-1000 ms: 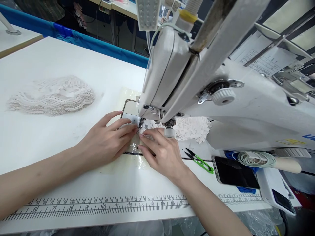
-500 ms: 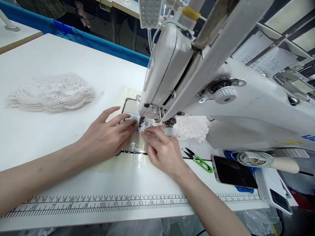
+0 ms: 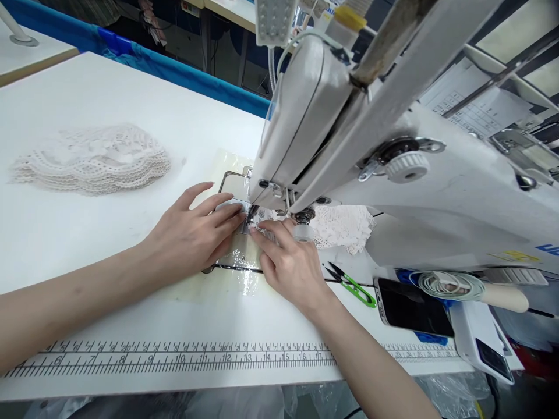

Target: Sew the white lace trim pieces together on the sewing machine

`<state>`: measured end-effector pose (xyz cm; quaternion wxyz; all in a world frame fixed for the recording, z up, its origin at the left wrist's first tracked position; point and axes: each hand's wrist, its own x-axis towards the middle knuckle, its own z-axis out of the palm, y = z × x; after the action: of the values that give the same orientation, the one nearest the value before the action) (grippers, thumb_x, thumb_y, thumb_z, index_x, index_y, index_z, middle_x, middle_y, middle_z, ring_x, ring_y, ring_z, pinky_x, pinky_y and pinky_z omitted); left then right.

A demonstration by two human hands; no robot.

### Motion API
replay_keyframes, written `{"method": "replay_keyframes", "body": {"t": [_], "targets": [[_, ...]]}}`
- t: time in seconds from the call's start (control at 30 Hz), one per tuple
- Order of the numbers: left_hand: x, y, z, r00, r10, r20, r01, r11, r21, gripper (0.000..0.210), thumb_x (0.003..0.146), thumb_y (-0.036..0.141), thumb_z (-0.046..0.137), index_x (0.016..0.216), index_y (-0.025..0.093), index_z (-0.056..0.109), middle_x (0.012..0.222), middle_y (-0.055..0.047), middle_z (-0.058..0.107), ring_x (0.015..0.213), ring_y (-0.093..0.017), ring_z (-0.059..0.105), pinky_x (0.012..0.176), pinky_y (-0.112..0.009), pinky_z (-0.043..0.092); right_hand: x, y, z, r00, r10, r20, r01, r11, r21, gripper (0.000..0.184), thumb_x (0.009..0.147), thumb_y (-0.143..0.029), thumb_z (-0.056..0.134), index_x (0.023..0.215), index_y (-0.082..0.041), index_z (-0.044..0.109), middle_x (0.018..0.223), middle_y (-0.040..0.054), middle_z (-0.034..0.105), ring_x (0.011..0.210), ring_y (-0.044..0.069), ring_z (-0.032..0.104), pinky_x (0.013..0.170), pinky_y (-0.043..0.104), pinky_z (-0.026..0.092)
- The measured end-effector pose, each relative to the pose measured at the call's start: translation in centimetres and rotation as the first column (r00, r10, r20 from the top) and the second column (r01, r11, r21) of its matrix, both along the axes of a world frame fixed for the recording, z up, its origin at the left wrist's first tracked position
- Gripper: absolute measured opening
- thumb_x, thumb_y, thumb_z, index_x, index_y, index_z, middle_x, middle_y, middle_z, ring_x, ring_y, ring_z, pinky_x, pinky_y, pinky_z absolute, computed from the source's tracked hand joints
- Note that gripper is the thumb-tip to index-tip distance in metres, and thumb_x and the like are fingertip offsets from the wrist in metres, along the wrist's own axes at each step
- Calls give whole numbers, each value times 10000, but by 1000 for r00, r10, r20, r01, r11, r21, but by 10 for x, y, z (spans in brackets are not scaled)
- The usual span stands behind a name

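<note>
My left hand (image 3: pixel 194 230) lies with fingers spread and stretched over the needle plate, its fingertips just left of the presser foot (image 3: pixel 252 214). On the other side, my right hand (image 3: pixel 292 262) has its fingers together and bent on white lace fabric (image 3: pixel 343 228), fingertips close to the foot. The lace runs from the foot to the right under the arm of the white sewing machine (image 3: pixel 301 116). Some of it is hidden by my right hand and the machine's parts. Clear film (image 3: pixel 244 256) covers the plate area.
A stack of white lace pieces (image 3: pixel 94 160) lies on the left of the table. Green thread snips (image 3: pixel 357 291), a phone (image 3: pixel 413 308) and a white device (image 3: pixel 478 337) are on the right. A printed ruler (image 3: pixel 183 361) runs along the front edge.
The view has shifted slightly. Both hands keep nearly the same place by the presser foot, and the lace shows no clear movement.
</note>
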<state>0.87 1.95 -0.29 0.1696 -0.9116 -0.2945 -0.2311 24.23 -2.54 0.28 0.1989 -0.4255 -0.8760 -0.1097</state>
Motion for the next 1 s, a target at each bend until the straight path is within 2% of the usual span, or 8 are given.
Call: {"method": "replay_keyframes", "body": {"t": [0.33, 0.47, 0.57, 0.73, 0.83, 0.93, 0.97, 1.0], "targets": [[1, 0, -7, 998, 55, -2, -55, 997, -50, 362, 1068, 238, 438, 1307, 144, 694, 1321, -116, 745, 1322, -310, 640, 1167, -560, 440, 3, 4, -2, 998, -55, 42, 56, 998, -31, 402, 983, -105, 488, 1261, -186, 767, 1098, 108, 775, 1143, 305, 636, 979, 505, 573], [1, 0, -8, 995, 100, -26, -102, 991, -90, 376, 1086, 270, 386, 1320, 215, 675, 1388, -72, 718, 1367, -271, 611, 1193, -520, 416, 2, 4, -1, 998, -58, 25, 58, 998, 9, 383, 993, -110, 494, 1236, -193, 779, 1180, 84, 781, 1118, 292, 655, 989, 495, 575], [1, 0, -8, 995, 102, -1, -102, 989, -110, 371, 1088, 262, 382, 1311, 194, 671, 1384, -79, 720, 1356, -282, 624, 1190, -521, 405, 2, 5, -1, 998, -63, 2, 63, 998, 21, 362, 1004, -128, 509, 1231, -210, 780, 1230, 57, 780, 1119, 280, 677, 982, 472, 586], [0, -2, -3, 997, 72, 15, -71, 995, -69, 349, 1085, 237, 415, 1280, 148, 691, 1343, -96, 740, 1303, -303, 661, 1156, -531, 428, 5, 7, -4, 997, -57, -45, 57, 998, -11, 305, 1029, -145, 540, 1214, -175, 780, 1267, 65, 778, 1075, 262, 717, 820, 390, 626], [0, -3, 1, 998, 44, 50, -40, 995, -87, 329, 1084, 264, 450, 1280, 172, 699, 1294, -84, 764, 1245, -285, 690, 1127, -513, 458, 6, 7, -5, 991, -85, -103, 73, 991, -110, 332, 1022, -84, 506, 1183, -160, 785, 1185, 106, 801, 1028, 263, 732, 719, 366, 606], [-1, -5, 2, 993, -34, 117, 51, 988, -146, 327, 1048, 296, 541, 1328, 200, 681, 1269, -79, 773, 1188, -275, 705, 1041, -465, 518, 4, 4, 0, 913, -125, -388, -24, 934, -356, 295, 1004, -107, 527, 1036, -204, 804, 1019, 88, 816, 941, 229, 740, 765, 365, 599], [-1, -5, 1, 986, -57, 154, 86, 979, -185, 337, 1031, 275, 554, 1339, 213, 676, 1277, -76, 768, 1188, -273, 700, 1012, -450, 532, 4, 3, 3, 846, -140, -515, -143, 870, -472, 229, 990, -148, 582, 986, -221, 800, 962, 66, 810, 904, 211, 739, 779, 357, 600], [-1, -5, 1, 976, -79, 203, 128, 962, -242, 338, 1014, 244, 551, 1323, 235, 687, 1292, -69, 760, 1200, -270, 690, 996, -440, 540, 4, 2, 6, 760, -173, -627, -297, 765, -571, 142, 962, -199, 654, 951, -235, 791, 923, 44, 799, 869, 194, 735, 781, 345, 600]]}}
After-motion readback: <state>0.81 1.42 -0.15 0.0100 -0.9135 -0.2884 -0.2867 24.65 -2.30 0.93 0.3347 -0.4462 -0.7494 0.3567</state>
